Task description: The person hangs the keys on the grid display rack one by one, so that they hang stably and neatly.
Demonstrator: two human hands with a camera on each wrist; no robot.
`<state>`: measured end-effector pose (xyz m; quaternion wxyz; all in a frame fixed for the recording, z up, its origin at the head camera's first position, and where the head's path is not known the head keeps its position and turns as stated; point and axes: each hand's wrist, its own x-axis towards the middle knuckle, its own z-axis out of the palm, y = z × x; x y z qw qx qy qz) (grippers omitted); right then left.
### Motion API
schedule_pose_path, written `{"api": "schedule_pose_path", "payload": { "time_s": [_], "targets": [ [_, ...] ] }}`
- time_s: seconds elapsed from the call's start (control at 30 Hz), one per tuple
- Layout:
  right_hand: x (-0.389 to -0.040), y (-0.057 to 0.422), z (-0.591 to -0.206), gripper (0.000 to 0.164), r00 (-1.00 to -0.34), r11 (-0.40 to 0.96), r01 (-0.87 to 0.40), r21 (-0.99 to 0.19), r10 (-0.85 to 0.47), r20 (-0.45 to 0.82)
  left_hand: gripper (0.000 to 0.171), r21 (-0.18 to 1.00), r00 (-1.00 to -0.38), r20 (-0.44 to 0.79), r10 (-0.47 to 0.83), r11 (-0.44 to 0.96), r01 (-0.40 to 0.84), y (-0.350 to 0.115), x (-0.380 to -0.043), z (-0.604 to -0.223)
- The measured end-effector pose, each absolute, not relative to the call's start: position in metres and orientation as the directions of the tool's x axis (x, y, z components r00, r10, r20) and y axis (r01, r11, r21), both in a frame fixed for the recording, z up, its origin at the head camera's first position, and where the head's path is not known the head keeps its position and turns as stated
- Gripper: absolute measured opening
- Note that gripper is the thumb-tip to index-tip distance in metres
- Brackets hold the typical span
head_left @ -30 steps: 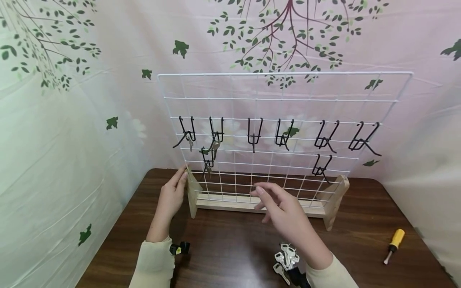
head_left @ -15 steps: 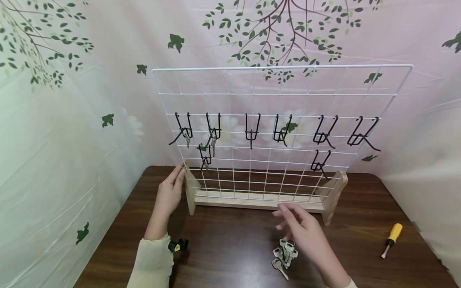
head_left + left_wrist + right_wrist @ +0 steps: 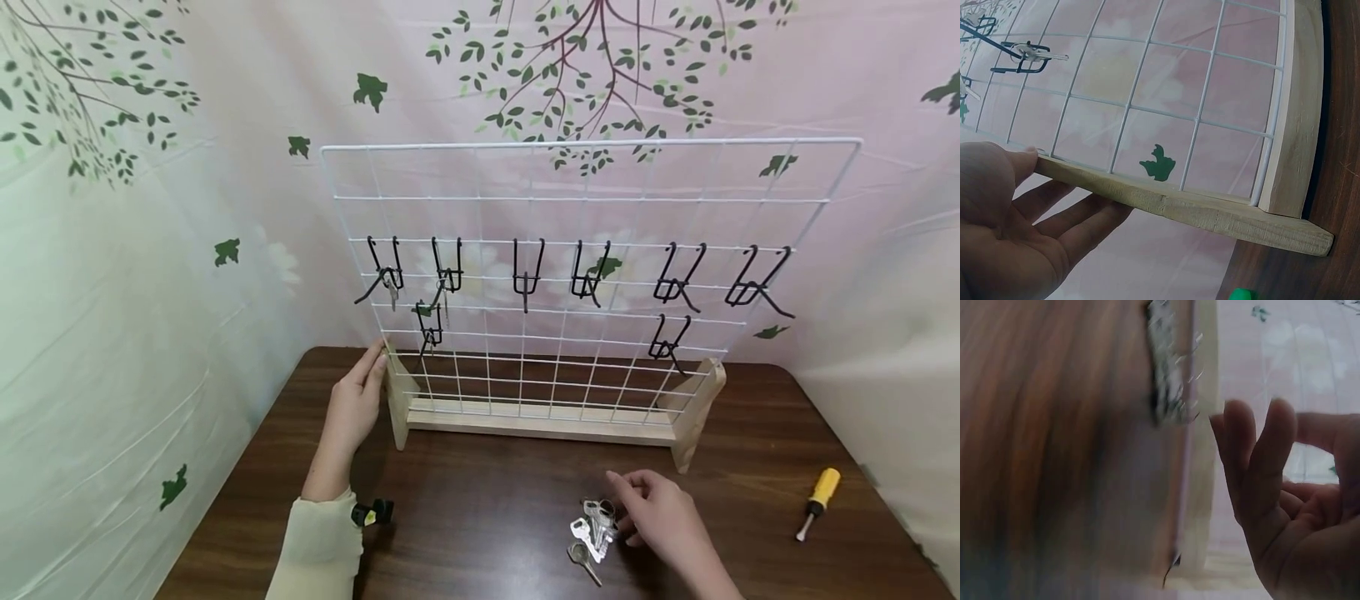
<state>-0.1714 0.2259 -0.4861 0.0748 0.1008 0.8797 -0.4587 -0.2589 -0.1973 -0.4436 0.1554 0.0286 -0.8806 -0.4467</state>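
My left hand (image 3: 356, 410) holds the upper left edge of the wooden stand (image 3: 397, 408) under a white wire grid (image 3: 540, 333). In the left wrist view, the thumb lies on one side of the wooden side panel (image 3: 1166, 203) and the fingers (image 3: 1088, 228) on the other. My right hand (image 3: 663, 512) is just right of a pile of silver keys (image 3: 600, 529) on the table, its fingers bent and nothing between them. One key (image 3: 581, 560) lies at the pile's near side. The right wrist view shows the keys (image 3: 1169, 369) blurred, apart from the fingertips.
Black wire hooks (image 3: 526, 279) hang across the grid in two rows. Small keys (image 3: 392, 292) hang on hooks at the left. A yellow-handled screwdriver (image 3: 819, 500) lies on the brown table (image 3: 465, 525) at the right. A leaf-patterned cloth (image 3: 247, 125) surrounds the table.
My right hand has come down from in front of the grid and moved right, to beside the keys on the table. My left hand keeps its hold on the stand.
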Motion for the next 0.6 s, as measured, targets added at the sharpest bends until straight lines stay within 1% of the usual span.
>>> {"api": "schedule_pose_path", "payload": {
  "time_s": [0.1,0.2,0.4,0.6],
  "targets": [
    [-0.17,0.232,-0.494,0.039,-0.962,0.587,0.263,-0.766,0.099,-0.254,0.049,0.801,-0.951,0.243,-0.189,0.593,0.086,-0.197,-0.259,-0.445],
    [-0.168,0.234,-0.498,0.037,-0.961,0.617,0.26,-0.742,0.09,-0.261,0.05,0.803,-0.954,0.227,-0.196,0.592,0.069,-0.197,-0.259,-0.444],
    [-0.165,0.235,-0.503,0.036,-0.955,0.65,0.268,-0.711,0.082,-0.285,0.049,0.802,-0.954,0.233,-0.19,0.593,0.078,-0.196,-0.26,-0.444],
    [-0.167,0.231,-0.509,0.035,-0.959,0.681,0.236,-0.693,0.048,-0.279,0.05,0.805,-0.955,0.223,-0.195,0.589,0.068,-0.196,-0.26,-0.444]
  ]
}}
